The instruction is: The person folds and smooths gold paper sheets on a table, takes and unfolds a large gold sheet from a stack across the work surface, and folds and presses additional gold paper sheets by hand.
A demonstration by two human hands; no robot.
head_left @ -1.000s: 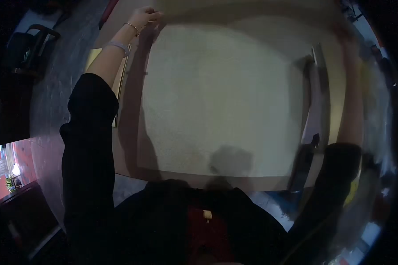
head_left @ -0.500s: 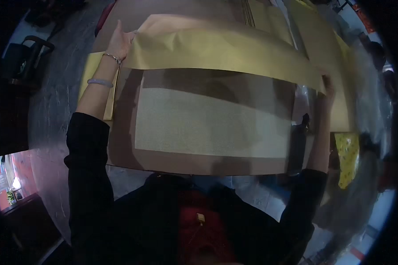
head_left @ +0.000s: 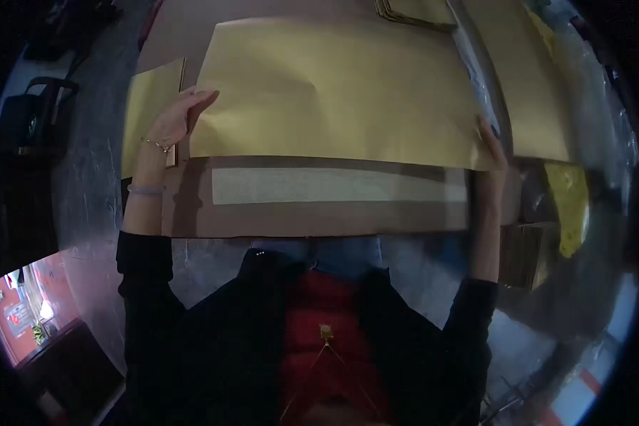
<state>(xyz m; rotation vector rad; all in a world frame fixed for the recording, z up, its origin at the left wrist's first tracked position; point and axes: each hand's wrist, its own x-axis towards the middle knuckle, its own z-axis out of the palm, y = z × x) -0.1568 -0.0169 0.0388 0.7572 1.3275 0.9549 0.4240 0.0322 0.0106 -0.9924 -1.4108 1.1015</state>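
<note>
Left hand is around 10 o'clock, fingers partly extended and touching the left edge of the gold paper sheet. Can't tell if it's actually pinching the paper. Right hand is out at 2 o'clock, a bit blurry, but it looks closed on the sheet's right edge near the near corner.

The sheet itself runs wide between them, toward 12 o'clock, with a few soft wrinkles. Its near edge crosses over the pale panel, so only a strip of that shows on the brown bench.

IMO the step in hand is positioning the sheet over the panel. Lining it up would call for both side edges to be kept level and the paper taut, since it looks thin enough to buckle.

Further out: folded gold paper just beside the left hand at 10, a small stack near 1, a yellow patterned piece around 3, and a brown bundle toward 4.
</note>
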